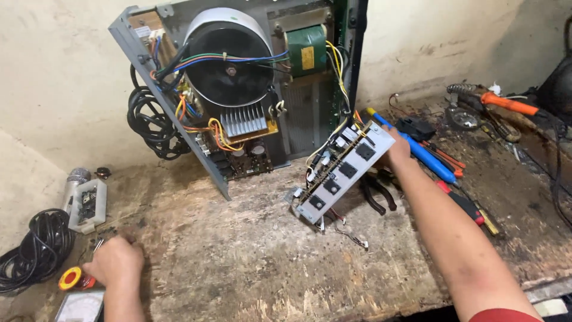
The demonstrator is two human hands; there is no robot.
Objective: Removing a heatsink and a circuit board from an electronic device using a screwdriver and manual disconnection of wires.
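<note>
An opened electrical unit (238, 77) leans against the wall, showing a round transformer, a green-wound coil, a finned heat sink and coloured wires. A grey panel with a circuit board (345, 170) hangs from it by wires, tilted on edge on the bench. My right hand (396, 149) grips the panel's far upper end. My left hand (116, 261) rests at the bench's left, fingers curled over small parts near a solder reel (70, 278); I cannot tell whether it holds anything.
Black pliers (378, 194) lie under the panel. A blue-handled tool (417, 149), red screwdrivers (465, 206) and an orange-handled tool (509, 104) lie at the right. A coiled black cable (36, 250), a small white module (88, 206) and a meter (80, 307) sit at the left.
</note>
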